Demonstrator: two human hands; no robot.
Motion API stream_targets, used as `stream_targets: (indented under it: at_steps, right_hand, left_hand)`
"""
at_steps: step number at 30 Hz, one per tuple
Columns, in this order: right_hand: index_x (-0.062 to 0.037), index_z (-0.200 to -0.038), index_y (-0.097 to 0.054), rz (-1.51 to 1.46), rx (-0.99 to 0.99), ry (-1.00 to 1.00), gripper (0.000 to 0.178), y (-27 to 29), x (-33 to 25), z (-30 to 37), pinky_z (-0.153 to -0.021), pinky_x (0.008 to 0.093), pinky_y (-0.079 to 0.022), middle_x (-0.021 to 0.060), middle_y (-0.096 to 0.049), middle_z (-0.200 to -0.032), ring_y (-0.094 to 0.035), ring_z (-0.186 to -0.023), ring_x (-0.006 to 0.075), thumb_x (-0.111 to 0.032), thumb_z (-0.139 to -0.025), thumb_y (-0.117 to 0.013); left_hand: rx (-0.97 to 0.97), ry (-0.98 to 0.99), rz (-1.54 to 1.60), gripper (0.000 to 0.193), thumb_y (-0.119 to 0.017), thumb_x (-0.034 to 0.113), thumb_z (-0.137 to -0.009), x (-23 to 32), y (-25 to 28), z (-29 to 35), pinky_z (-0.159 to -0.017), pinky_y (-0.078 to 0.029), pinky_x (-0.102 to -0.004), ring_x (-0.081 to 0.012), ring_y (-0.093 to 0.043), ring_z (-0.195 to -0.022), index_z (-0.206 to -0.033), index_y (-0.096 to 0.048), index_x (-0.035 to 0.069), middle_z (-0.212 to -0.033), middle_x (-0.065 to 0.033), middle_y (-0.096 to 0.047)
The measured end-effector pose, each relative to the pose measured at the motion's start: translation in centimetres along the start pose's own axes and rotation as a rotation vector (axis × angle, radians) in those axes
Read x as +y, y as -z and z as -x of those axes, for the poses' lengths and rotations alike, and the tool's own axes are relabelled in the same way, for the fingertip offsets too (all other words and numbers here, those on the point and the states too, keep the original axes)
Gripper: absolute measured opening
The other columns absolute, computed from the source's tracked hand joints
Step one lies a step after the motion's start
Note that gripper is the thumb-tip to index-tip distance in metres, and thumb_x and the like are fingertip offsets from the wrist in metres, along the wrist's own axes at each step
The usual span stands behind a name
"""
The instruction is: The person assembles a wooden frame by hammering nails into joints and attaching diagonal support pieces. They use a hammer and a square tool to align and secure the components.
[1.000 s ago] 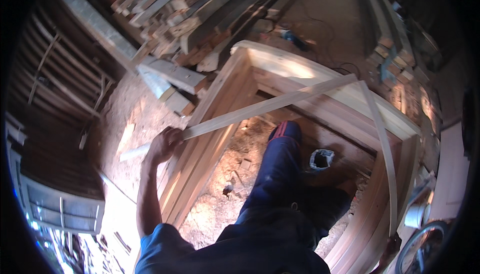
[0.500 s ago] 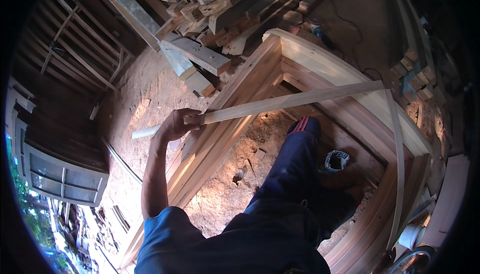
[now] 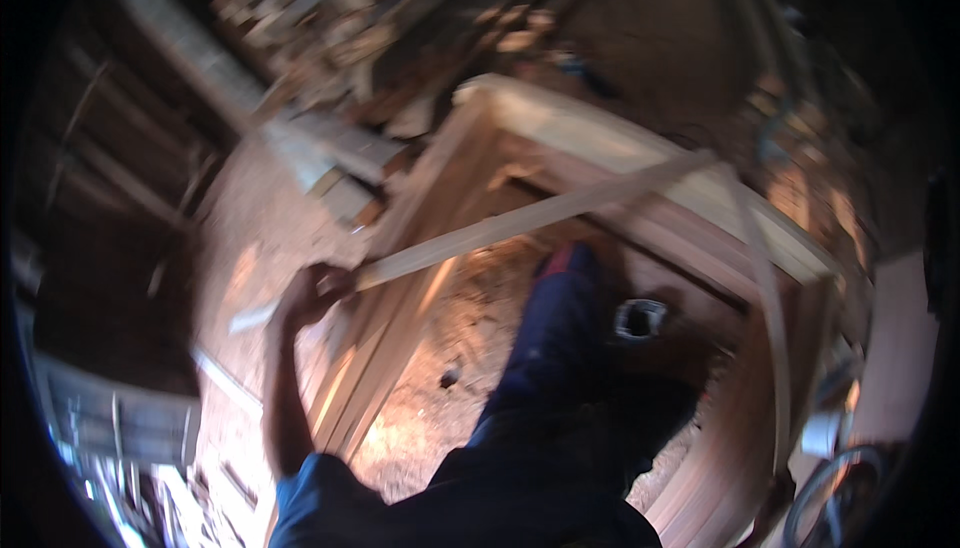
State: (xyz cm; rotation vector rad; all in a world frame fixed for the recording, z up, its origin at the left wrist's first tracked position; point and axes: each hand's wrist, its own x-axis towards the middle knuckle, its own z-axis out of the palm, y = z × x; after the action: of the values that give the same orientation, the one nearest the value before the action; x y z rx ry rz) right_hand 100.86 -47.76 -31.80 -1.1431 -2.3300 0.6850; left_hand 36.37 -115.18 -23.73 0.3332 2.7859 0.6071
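A pale wooden strip (image 3: pixel 530 216) lies slantwise across the top of a large wooden frame (image 3: pixel 650 153). My left hand (image 3: pixel 318 293) is closed around this strip near its left end, just outside the frame's left side. A second thin wooden strip (image 3: pixel 772 333) meets the first at the far right corner area and runs back toward me along the right side; I cannot tell whether they are joined. At its near end my right hand (image 3: pixel 776 504), dark and partly out of view, is closed on it. My leg (image 3: pixel 545 338) stands inside the frame.
Stacked timber (image 3: pixel 330 38) lies at the back left, with thick beams (image 3: pixel 345 163) on the dirt floor. A small white-rimmed container (image 3: pixel 639 319) sits inside the frame. A white bucket-like thing (image 3: pixel 820 433) and a curved hoop (image 3: pixel 835 488) are at the right.
The whole view has shifted and blurred, with the frame and strips now farther left. Both hands keep their hold on the strips, whose position over the frame looks much the same.
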Motion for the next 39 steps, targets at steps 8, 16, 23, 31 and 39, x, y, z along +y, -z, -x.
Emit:
stream_targets:
  at_steps: [8,16,23,31,39]
  right_hand:
    - [0.0003,-0.107,-0.068,0.009,0.073,-0.139,0.024,0.1,-2.6,1.4,-0.079,0.0313,-0.048,0.0061,-0.062,-0.095,-0.059,-0.09,0.0175,0.003,-0.084,-0.063]
    - [0.0007,-0.116,-0.068,-0.17,0.105,-0.137,0.035,-0.3,-4.0,1.1,-0.077,0.0312,-0.05,0.0067,-0.064,-0.097,-0.061,-0.086,0.0169,0.007,-0.082,-0.068]
    - [0.0021,-0.121,-0.066,-0.101,0.084,-0.13,0.035,-0.3,-3.7,1.3,-0.08,0.0292,-0.05,0.0063,-0.064,-0.099,-0.061,-0.088,0.0157,0.004,-0.086,-0.07]
    - [0.0032,-0.121,-0.065,0.148,0.065,-0.168,0.036,0.1,-5.4,0.6,-0.091,0.0378,-0.05,0.0143,-0.067,-0.111,-0.064,-0.101,0.0251,-0.006,-0.087,-0.073]
    - [0.0023,-0.11,-0.065,0.014,0.322,0.07,0.032,-5.4,-13.3,0.9,-0.093,0.0399,-0.047,0.016,-0.066,-0.105,-0.063,-0.102,0.0304,-0.026,-0.096,-0.064]
  left_hand:
    - [0.03,-0.121,0.06,0.04,-0.081,0.001,-0.071,0.2,-0.7,-0.3,-0.088,-0.054,-0.0392,-0.0304,-0.071,-0.098,-0.11,-0.072,0.0,-0.104,-0.017,-0.073]
    - [0.091,-0.313,0.117,0.034,-0.077,0.004,-0.072,-0.1,-1.3,-0.5,-0.08,-0.055,-0.0401,-0.0319,-0.07,-0.086,-0.105,-0.07,-0.003,-0.093,-0.0183,-0.072]
    - [0.08,-0.296,0.098,0.035,-0.076,0.001,-0.072,-0.7,-1.5,-0.8,-0.077,-0.055,-0.0405,-0.031,-0.07,-0.085,-0.106,-0.069,-0.004,-0.094,-0.0181,-0.072]
    - [-0.006,-0.196,0.057,0.044,-0.077,-0.001,-0.071,-0.7,-1.0,-0.9,-0.089,-0.053,-0.0415,-0.0347,-0.068,-0.099,-0.114,-0.067,-0.006,-0.107,-0.0226,-0.07]
    - [0.175,-0.567,0.158,0.058,-0.07,0.045,-0.09,13.3,-4.9,1.0,-0.098,-0.046,-0.0487,-0.0362,-0.059,-0.114,-0.122,-0.063,-0.003,-0.119,-0.0187,-0.062]
